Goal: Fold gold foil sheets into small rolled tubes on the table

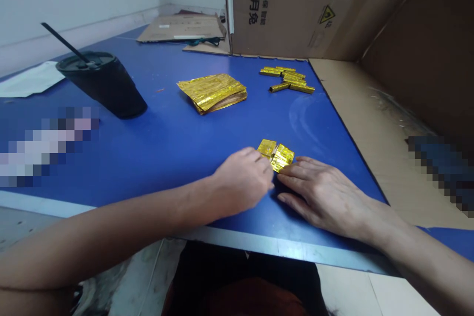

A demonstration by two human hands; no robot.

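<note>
A small piece of gold foil paper, creased into two panels with a gap between them, lies near the front of the blue table. My left hand is closed at its left side, the fingers curled over the paper's edge and their tips partly hidden. From the right, my right hand rests low on the table with fingers stretched out, the fingertips touching the paper's right edge. Farther back is a stack of flat gold foil sheets. Several rolled or folded gold foil pieces are grouped at the back right.
A black tumbler with a straw stands on the left of the blue table. Cardboard panels rise at the back and right. Flat cardboard lies at the far end, and a white sheet at the left.
</note>
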